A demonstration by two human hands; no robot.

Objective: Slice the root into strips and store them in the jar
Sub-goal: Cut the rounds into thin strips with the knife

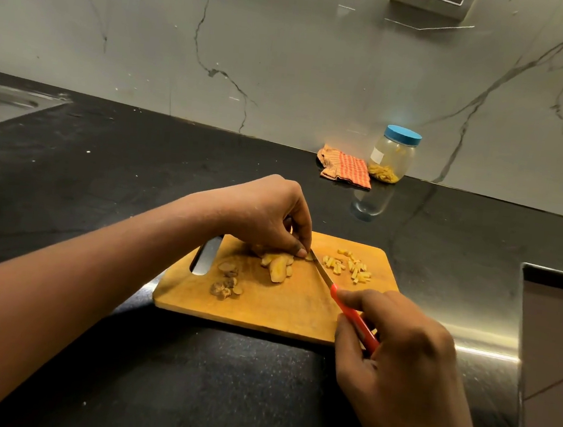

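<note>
On a wooden cutting board (pixel 264 309) lying on a black stone counter (pixel 122 170), the person is working on a root (pixel 278 264). The left hand (pixel 269 215) arches over the far middle of the board with its fingers curled downward, the fingertips pinching the end of a peeled yellow piece against the wood. The right hand (pixel 400 359) grips the orange handle of a small knife (pixel 354 318), index finger stretched along the top of the handle. The blade runs diagonally up and to the left, its tip right against the left fingertips and the piece they hold.

Just right of the blade, a loose scatter of cut strips (pixel 348 268) lies on the far right part of the board. Near the board's slotted handle end, on the left, sit a few brown, rough scraps of peel (pixel 225 285), apart from the yellow pieces.

The jar (pixel 393 158) stands upright well beyond the board, against the marble wall (pixel 289 42), with its blue lid (pixel 403 135) on and a small heap of yellow strips in its bottom. An orange checked cloth (pixel 346 168) lies crumpled just to its left, touching or nearly touching it. The edge of a steel sink (pixel 2 103) shows at far left
</note>
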